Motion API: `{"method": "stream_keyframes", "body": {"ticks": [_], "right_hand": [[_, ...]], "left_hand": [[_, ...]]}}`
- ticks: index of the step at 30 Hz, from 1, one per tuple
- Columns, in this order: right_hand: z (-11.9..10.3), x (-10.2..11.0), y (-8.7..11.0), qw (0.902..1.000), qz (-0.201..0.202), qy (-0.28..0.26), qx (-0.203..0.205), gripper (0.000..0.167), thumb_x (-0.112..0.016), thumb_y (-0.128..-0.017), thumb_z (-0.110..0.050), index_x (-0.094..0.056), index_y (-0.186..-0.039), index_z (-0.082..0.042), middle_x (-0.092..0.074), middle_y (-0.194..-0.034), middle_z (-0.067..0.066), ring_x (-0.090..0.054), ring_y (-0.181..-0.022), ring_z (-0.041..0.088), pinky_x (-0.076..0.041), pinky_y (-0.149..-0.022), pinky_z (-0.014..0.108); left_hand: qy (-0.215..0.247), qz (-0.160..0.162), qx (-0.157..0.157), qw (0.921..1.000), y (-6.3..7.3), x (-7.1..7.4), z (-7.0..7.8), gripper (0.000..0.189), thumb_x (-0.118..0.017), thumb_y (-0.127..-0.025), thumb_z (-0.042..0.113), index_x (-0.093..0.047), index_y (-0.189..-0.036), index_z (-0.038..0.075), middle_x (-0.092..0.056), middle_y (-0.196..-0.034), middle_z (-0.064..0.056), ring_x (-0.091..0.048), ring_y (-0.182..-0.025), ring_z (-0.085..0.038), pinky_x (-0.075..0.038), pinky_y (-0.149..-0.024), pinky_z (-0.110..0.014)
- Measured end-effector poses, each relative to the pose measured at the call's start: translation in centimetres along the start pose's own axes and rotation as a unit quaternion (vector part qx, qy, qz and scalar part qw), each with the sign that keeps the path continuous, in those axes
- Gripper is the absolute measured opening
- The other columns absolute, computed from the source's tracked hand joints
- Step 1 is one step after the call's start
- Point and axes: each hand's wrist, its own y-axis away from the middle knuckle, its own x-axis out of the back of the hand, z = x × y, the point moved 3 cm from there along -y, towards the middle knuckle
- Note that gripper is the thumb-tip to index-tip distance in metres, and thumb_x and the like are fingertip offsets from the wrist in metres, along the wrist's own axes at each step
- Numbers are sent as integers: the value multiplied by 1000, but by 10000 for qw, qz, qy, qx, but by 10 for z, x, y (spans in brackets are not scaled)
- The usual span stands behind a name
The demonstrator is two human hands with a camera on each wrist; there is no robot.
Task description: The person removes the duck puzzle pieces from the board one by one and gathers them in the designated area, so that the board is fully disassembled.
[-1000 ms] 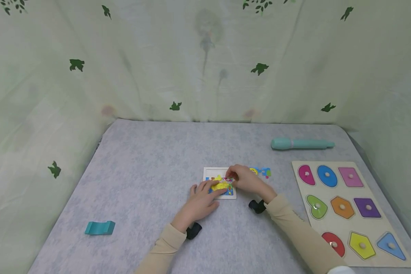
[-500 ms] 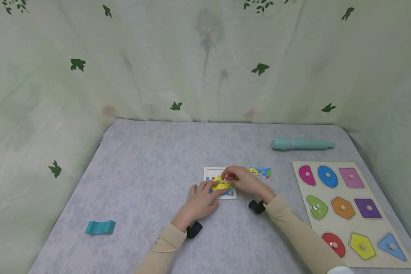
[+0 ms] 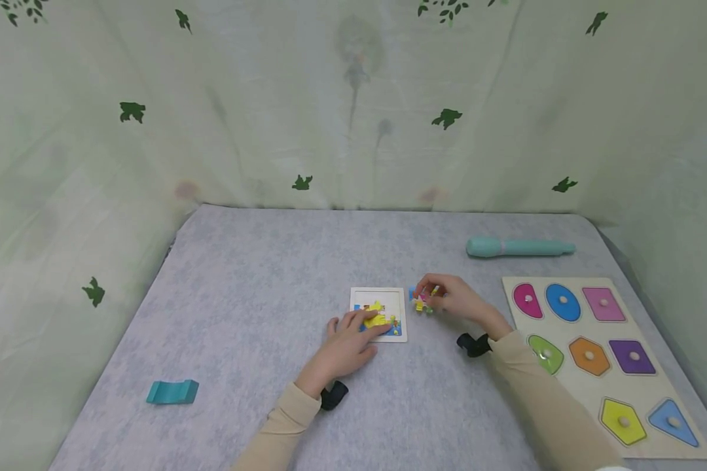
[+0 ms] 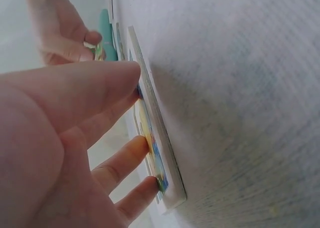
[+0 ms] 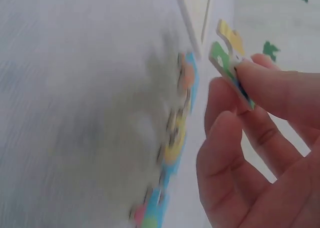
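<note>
A small white-framed jigsaw puzzle (image 3: 404, 314) lies mid-table, with yellow and blue pieces filling its lower part and bare white at its top. My left hand (image 3: 344, 347) rests on it, fingers spread and fingertips pressing the pieces. To the right of the frame, my right hand (image 3: 456, 299) pinches a puzzle piece (image 5: 231, 63) between thumb and fingers, raised off the table. In the right wrist view that piece shows green and yellow. Below it lie several loose puzzle pieces (image 5: 174, 143) in a row, partly hidden by the hand in the head view.
A wooden shape board (image 3: 577, 314) with knobbed coloured shapes lies on the right, partly covered by the right sleeve. A teal pen-shaped object (image 3: 521, 247) lies at the back right. A teal block (image 3: 173, 392) is at the left front. Curtains (image 3: 353, 131) surround the table.
My right hand has lifted a puzzle piece off the frame and moved right, over the loose pieces. The spot it left in the frame shows white. My left hand has stayed put.
</note>
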Motion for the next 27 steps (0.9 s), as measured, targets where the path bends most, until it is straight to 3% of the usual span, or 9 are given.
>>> {"method": "stream_keyframes", "body": {"ticks": [11,16,27], "right_hand": [[32,31,34,9986,-283,165,-408,15,-62,-86,7,-64,-98,-1,-54,-84,6,-50,-66,18,-42,-55,27],[41,31,40,9970,-438,277,-578,14,-62,-87,5,-65,-98,-4,-51,-80,3,-50,-68,18,-42,-58,28],[36,26,42,9928,-177,1110,-422,18,-62,-86,6,-68,-95,-9,-55,-83,0,-50,-76,18,-45,-68,33]], "left_hand": [[98,61,-54,9999,1,0,0,43,-57,-97,20,-53,-139,23,-36,-146,-7,-27,-134,-32,-18,-98,-65],[141,70,-77,9998,1,0,0,43,-57,-97,20,-53,-139,22,-36,-146,-7,-27,-134,-32,-18,-98,-65],[185,72,-38,9998,1,-1,-1,43,-57,-97,21,-52,-140,23,-35,-147,-6,-26,-134,-32,-17,-98,-66]]}}
